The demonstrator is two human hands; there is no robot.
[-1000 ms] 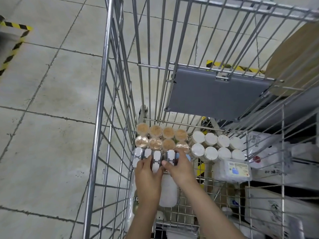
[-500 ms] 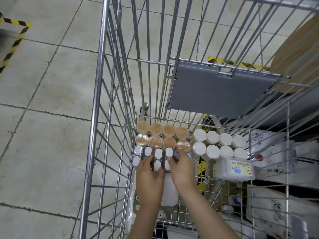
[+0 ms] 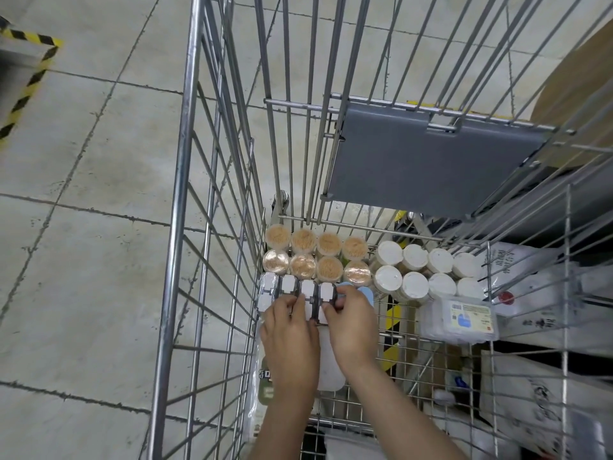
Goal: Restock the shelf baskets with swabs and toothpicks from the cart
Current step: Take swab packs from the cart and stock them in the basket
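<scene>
Low in the frame's center, inside the wire cart (image 3: 172,227), a person's left hand (image 3: 290,340) and right hand (image 3: 351,327) curled their fingers around a row of clear white-labelled containers (image 3: 306,292), just below the toothpick jars (image 3: 315,257). Lifting the row cleanly likely required squeezing both ends evenly, keeping it level past the white-lidded tubs (image 3: 428,273).

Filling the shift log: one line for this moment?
stage: picking in cart | left hand: grips labelled packs | right hand: grips same row
</scene>
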